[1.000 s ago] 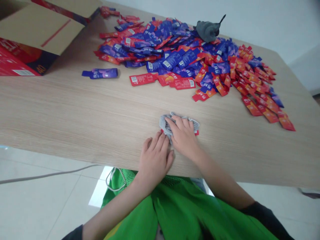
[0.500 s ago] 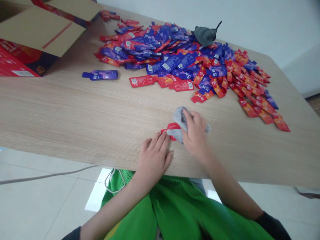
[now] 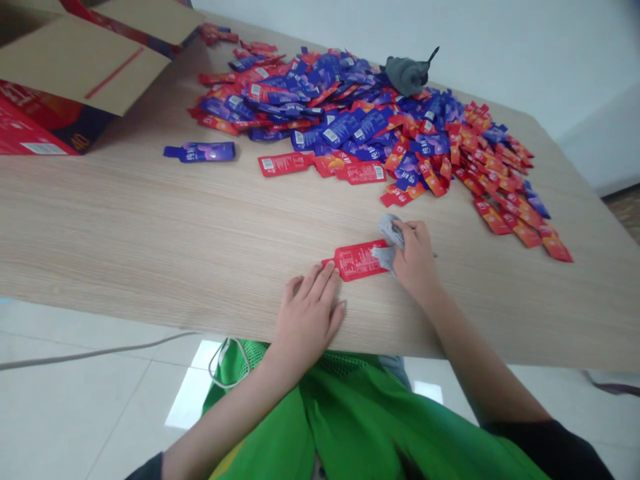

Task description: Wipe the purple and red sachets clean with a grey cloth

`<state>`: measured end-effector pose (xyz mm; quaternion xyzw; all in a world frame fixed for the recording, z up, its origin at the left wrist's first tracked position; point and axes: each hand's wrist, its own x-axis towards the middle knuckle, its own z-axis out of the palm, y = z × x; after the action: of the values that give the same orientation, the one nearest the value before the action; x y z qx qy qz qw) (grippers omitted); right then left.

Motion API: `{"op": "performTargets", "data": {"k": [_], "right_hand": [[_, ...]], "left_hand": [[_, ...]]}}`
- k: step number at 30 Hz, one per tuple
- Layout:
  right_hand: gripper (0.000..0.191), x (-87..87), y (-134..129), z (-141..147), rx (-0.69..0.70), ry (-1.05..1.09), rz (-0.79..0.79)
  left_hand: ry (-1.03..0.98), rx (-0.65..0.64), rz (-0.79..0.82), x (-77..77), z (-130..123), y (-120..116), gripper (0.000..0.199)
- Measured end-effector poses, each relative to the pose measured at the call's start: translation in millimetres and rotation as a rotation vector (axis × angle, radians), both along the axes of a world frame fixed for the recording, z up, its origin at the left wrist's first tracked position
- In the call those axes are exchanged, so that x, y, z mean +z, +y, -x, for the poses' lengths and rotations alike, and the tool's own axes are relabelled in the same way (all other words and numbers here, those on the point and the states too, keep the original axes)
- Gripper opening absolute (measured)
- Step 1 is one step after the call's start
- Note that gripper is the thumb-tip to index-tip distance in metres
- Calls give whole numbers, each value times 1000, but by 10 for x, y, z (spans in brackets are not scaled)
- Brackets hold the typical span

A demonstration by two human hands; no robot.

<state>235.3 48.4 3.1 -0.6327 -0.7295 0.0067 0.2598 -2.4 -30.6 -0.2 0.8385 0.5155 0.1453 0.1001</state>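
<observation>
A red sachet (image 3: 359, 261) lies flat on the table with its printed back up and its narrow neck pointing left. The fingers of my left hand (image 3: 310, 310), stretched out, press down on that neck. My right hand (image 3: 416, 260) is closed around a grey cloth (image 3: 391, 230). Part of the cloth rests on the right end of the sachet and covers it. Beyond my hands spreads a large heap of red and blue sachets (image 3: 330, 127).
One blue sachet (image 3: 207, 151) lies apart at the left. An open red cardboard box (image 3: 45, 123) stands at the back left with a flap over the table (image 3: 150, 227). A dark grey bundled cloth (image 3: 406, 75) sits on the heap's back edge. A cable (image 3: 100, 350) runs below the table.
My right hand has slid the grey cloth rightward along the red sachet, uncovering its printed middle. My left hand has stayed on the neck.
</observation>
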Motion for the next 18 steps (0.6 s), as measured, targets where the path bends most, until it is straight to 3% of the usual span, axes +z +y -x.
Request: {"op": "performTargets", "data": {"k": [3, 6, 8, 10, 14, 16, 18], "right_hand": [[56, 130, -25, 444, 105, 89, -67], [53, 140, -68, 875, 230, -46, 79], [49, 81, -64, 947, 226, -157, 150], [48, 3, -33, 804, 143, -218, 162], [49, -83, 54, 223, -59, -170, 112], [47, -63, 90, 52, -87, -105, 68], [46, -12, 116, 86, -41, -5, -22]], "left_hand": [[8, -14, -6, -1, 2, -1, 50], [31, -19, -3, 2, 4, -3, 44], [37, -13, -8, 4, 2, -4, 43], [31, -7, -19, 5, 1, -3, 46], [22, -9, -20, 2, 2, 7, 51], [26, -14, -28, -2, 9, 13, 51], [34, -21, -51, -7, 22, 20, 51]]}}
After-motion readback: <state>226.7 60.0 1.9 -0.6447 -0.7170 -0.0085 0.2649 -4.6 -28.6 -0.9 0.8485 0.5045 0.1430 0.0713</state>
